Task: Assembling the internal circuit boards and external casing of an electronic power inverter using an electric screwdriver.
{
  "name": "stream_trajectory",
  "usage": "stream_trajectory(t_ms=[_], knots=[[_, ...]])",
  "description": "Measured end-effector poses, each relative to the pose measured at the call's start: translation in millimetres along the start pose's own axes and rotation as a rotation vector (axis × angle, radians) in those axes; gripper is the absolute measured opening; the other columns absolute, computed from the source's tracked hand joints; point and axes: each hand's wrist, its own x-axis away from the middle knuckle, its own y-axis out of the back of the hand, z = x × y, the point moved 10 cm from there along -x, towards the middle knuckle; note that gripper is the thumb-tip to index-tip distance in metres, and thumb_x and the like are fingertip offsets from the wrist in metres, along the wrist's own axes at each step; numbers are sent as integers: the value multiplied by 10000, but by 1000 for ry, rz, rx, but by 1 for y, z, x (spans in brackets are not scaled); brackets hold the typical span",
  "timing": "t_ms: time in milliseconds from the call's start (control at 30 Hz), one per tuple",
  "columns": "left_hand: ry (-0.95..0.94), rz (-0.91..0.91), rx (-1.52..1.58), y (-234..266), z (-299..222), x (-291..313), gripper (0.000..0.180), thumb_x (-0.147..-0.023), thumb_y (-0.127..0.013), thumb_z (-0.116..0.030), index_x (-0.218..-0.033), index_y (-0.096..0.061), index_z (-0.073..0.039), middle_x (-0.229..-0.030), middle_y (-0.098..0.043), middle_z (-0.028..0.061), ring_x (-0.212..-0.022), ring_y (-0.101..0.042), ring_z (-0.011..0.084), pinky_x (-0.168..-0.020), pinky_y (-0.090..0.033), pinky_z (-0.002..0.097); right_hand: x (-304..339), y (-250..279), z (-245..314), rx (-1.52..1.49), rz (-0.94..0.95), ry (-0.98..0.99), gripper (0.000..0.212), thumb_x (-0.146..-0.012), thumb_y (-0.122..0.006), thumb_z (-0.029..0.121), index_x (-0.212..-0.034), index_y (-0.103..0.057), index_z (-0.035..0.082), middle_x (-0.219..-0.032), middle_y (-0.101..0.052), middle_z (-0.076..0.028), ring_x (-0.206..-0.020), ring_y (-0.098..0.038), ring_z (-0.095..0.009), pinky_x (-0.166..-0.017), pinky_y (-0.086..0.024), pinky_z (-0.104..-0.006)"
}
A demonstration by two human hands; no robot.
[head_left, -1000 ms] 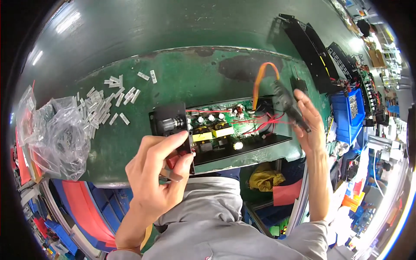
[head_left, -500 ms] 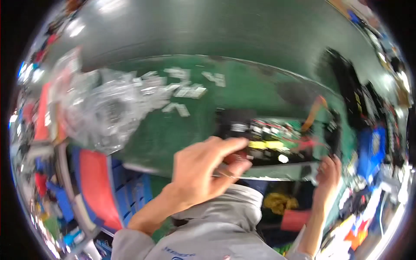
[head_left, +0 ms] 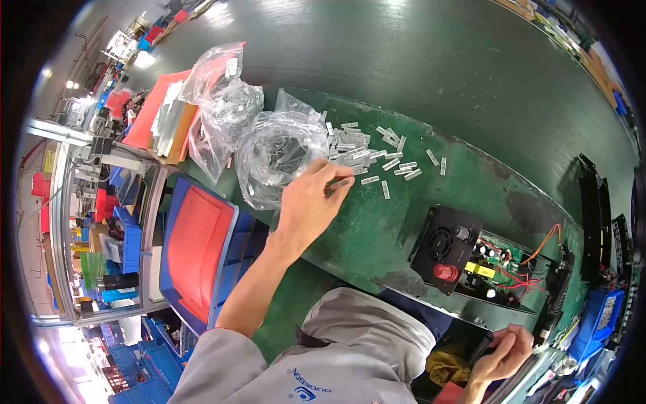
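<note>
My left hand [head_left: 309, 205] reaches over the green table, thumb and fingers pinched together beside a pile of small flat silver pieces [head_left: 350, 145]. Whatever lies between those fingertips is too small to make out. Clear plastic bags [head_left: 269, 151] rest just left of the pile. On the right side of the table lies an open black electronic unit [head_left: 441, 246] with a fan grille, a red knob, a green circuit board and loose wires. My right hand [head_left: 508, 351] is at the near table edge below the unit, fingers curled; their contents are hidden.
A black panel [head_left: 557, 296] with orange and red wires by it stands right of the unit. Farther right are black housings [head_left: 595, 229] and a blue bin [head_left: 595, 323]. A red-lined blue tray [head_left: 198, 249] and a metal-framed shelf [head_left: 145, 249] are at left.
My left hand has gone from the unit's knob end to the silver pieces at the left. The view has turned left. My right hand stays near the table's front edge.
</note>
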Motion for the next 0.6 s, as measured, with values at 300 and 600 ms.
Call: stream_trajectory(t_ms=[300,600], knots=[[-33,-360,-28,60,33,-17,148,-911,-699,-74,-1059,-700,-59,-931,-690,116,-685,-646,237,-659,-510,338,22,9,-3,40,69,34,372,-962,-698,91,-1289,-550,-8,-959,-666,-198,-673,-607,-277,-638,-533,-338],[127,-25,-199,50,97,-13,257,-900,-735,-180,-1076,-698,4,-914,-687,187,-848,-683,313,-737,-519,394,16,-35,11,-85,147,17,157,-1004,-503,-23,-1150,-559,-10,-1012,-591,-124,-640,-522,-113,-522,-382,-219]])
